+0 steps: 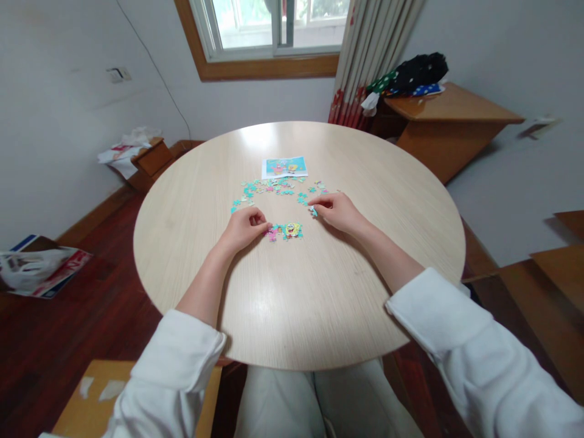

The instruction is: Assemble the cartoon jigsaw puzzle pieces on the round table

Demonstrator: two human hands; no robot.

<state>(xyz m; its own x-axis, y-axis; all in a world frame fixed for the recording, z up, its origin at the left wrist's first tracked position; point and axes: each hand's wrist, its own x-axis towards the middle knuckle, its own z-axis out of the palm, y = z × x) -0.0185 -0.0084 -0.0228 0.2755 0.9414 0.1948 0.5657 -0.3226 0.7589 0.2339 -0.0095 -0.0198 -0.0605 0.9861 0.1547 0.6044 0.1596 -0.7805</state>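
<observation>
A small joined strip of jigsaw puzzle (pixel 292 230), with a yellow cartoon face and pink bits, lies on the round table in front of me. My left hand (pixel 245 230) is closed at its left end, thumb and finger pinched against the edge pieces. Up and to the right of the strip, my right hand (pixel 336 212) pinches a blue and white puzzle piece (pixel 313 211) just over the tabletop. Beyond both hands, several loose puzzle pieces (pixel 249 190) spread in an arc. Behind them lies a printed reference picture (pixel 285 167) with a pink and a yellow figure.
The pale round table (pixel 292 304) fills the middle. A wooden desk (pixel 456 106) with dark cloth stands at the back right, beside a curtain (pixel 374 42). A cardboard box (pixel 91 395) sits at lower left, and a plastic bag (pixel 31 271) lies on the left floor.
</observation>
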